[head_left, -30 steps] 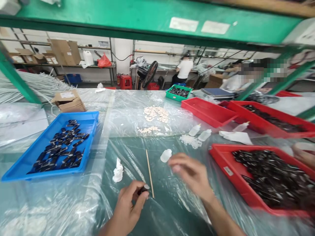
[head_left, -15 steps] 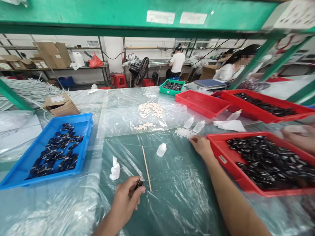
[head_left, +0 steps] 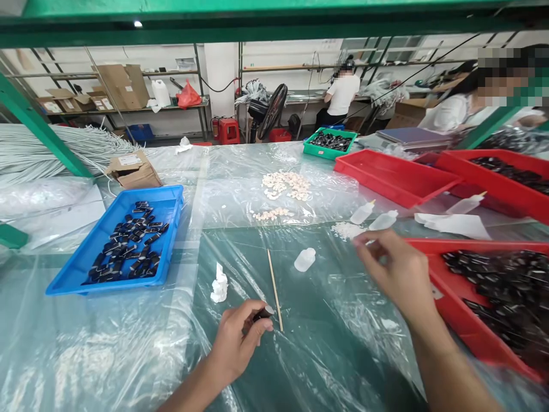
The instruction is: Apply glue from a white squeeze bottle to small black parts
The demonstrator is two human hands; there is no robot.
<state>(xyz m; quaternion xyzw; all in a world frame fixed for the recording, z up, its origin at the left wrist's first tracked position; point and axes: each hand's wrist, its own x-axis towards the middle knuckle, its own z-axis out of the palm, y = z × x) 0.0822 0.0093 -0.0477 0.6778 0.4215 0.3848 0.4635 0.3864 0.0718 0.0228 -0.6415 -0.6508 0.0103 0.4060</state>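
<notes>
Between the thumb and fingers of my left hand (head_left: 240, 337) is a small black block-shaped part (head_left: 262, 313), its pale end face turned up and to the right. A thin wooden stick (head_left: 275, 289) lies on the sheet just beyond those fingertips. My right hand (head_left: 397, 269) is raised near a small pile of white bits (head_left: 346, 230), with thumb and forefinger pinched together. Whatever is in that pinch is too small to make out. A small white bottle (head_left: 305, 259) lies between the two hands, and crumpled white tissue (head_left: 219, 286) sits left of the stick.
A blue tray (head_left: 171, 252) of black parts stands left, a red tray (head_left: 437, 280) of black parts right. Beyond are several pale pieces (head_left: 285, 186), squeeze bottles (head_left: 383, 220), a red tray (head_left: 397, 177) and a green tray (head_left: 328, 150). A green beam (head_left: 274, 26) crosses overhead.
My right hand has lifted from beside the white bits and come nearer, its fingers pinched. My left hand still holds the black part, tipped more sideways. The whole view has swung left.
</notes>
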